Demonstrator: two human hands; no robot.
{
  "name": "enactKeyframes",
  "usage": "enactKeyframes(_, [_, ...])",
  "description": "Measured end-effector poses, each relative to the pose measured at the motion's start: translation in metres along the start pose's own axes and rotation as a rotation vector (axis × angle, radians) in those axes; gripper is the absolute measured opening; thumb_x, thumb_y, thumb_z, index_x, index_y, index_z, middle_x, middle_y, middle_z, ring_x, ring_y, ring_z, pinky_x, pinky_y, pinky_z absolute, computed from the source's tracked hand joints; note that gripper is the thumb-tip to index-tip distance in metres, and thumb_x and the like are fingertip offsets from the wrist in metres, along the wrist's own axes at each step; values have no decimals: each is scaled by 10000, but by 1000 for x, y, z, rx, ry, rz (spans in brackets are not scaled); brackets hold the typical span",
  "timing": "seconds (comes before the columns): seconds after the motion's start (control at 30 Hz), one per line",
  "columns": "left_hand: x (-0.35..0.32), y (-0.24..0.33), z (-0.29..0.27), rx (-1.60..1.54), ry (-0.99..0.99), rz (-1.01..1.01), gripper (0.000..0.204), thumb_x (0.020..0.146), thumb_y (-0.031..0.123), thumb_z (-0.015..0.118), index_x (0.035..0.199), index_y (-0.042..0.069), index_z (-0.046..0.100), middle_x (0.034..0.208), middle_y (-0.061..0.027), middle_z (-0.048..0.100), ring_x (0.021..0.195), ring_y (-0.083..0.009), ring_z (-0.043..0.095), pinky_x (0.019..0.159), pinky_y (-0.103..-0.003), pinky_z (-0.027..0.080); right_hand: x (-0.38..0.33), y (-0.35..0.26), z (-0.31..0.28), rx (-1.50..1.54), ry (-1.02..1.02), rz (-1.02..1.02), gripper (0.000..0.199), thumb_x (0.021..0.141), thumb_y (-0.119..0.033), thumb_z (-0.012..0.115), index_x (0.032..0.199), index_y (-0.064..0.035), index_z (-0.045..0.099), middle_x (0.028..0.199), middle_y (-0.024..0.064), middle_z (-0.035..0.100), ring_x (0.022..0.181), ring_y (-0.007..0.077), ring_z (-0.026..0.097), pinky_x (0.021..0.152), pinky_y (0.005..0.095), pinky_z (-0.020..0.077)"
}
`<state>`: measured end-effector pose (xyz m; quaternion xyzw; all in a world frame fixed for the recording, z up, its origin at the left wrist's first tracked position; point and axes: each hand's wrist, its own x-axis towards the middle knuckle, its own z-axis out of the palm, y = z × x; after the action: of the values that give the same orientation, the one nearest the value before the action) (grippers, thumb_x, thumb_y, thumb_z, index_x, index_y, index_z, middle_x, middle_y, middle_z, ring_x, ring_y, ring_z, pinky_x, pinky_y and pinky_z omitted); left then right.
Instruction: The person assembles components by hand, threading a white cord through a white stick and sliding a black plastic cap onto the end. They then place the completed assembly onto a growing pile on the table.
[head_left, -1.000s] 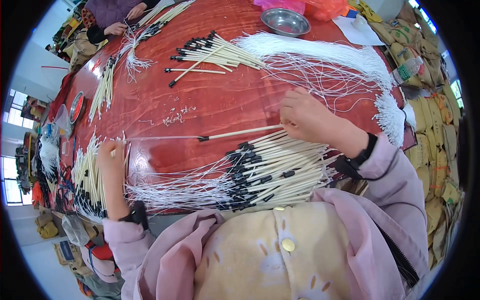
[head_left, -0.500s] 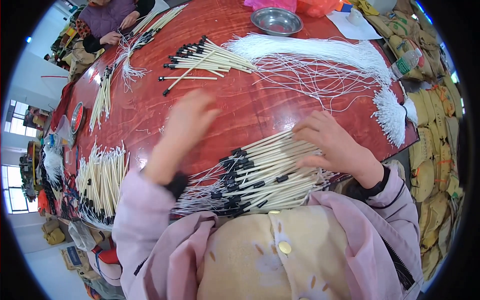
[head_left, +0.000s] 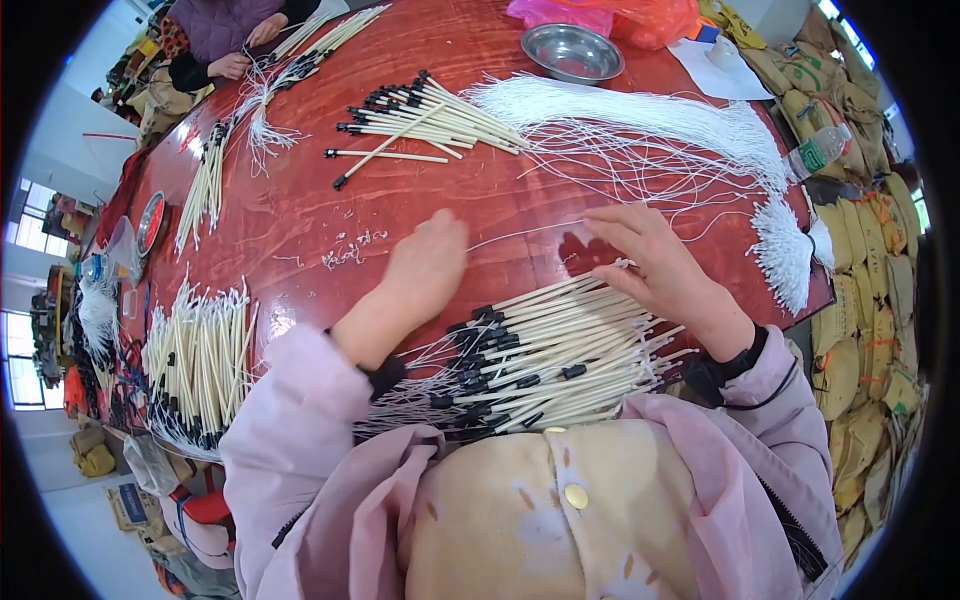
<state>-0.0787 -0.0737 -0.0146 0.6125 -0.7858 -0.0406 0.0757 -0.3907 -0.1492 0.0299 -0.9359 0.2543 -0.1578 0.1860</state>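
Centrally, the red table (head_left: 300,230) fills the frame, sacks (head_left: 860,330) stacked along its right edge. Sticks (head_left: 560,355) lie in a heap at lower centre, just under both hands. White strings (head_left: 650,130) fan across the upper right; a metal bowl (head_left: 574,52) sits at top. Right hand (head_left: 655,270) rests flat, fingers loose, on the heap's upper end. Left hand (head_left: 425,265) lies palm down above the heap, a thin string at its fingertips; whether it pinches it, I cannot tell.

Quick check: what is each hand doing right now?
Left hand: loosely curled above the red table, holding nothing visible.
Right hand: open, fingers on the pile of cream sticks with black sleeves.
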Motion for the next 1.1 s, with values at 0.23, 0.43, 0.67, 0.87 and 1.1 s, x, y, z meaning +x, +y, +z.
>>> enactKeyframes(0.23, [-80, -37, -17, 80, -51, -203, 144, 834, 13, 591, 974, 2, 561, 1043, -170, 560, 970, -331, 640, 760, -419, 571, 20, 2, 27, -169, -39, -18, 652, 866, -330, 728, 1389, 12, 543, 1530, 176, 428, 1265, 366, 474, 1097, 461, 372])
enactKeyframes(0.43, [-95, -40, -16, 90, 1, -210, 184, 795, -16, 625, 967, -1, 560, 1049, -159, 556, 979, -326, 639, 758, -409, 575, 31, -8, 33, -261, -279, -21, 779, 870, -450, 683, 1417, 66, 482, 1540, 178, 412, 1293, 378, 445, 1121, 474, 351])
enactKeyframes(0.67, [-94, -40, -18, 94, -22, -208, 185, 790, -20, 626, 966, -10, 569, 1053, -161, 558, 984, -325, 639, 742, -396, 579, 31, 5, 32, -274, -179, -37, 838, 843, -491, 673, 1422, 80, 473, 1545, 175, 408, 1304, 380, 431, 1130, 464, 344])
enactKeyframes(0.87, [-94, -40, -18, 119, -46, -218, 195, 786, -18, 629, 973, -13, 574, 1055, -164, 561, 991, -324, 639, 741, -383, 585, 34, -2, 34, -380, -263, -62, 867, 846, -545, 638, 1415, 89, 481, 1539, 174, 415, 1311, 378, 424, 1129, 465, 346])
enactKeyframes(1.1, [-72, -51, -41, 102, -176, -257, 261, 821, 101, 683, 1040, -9, 594, 1147, -180, 582, 1050, -354, 632, 802, -451, 576, 41, 1, 27, -338, -308, -75, 869, 833, -573, 633, 1371, 99, 520, 1517, 182, 444, 1283, 385, 436, 1115, 468, 355])
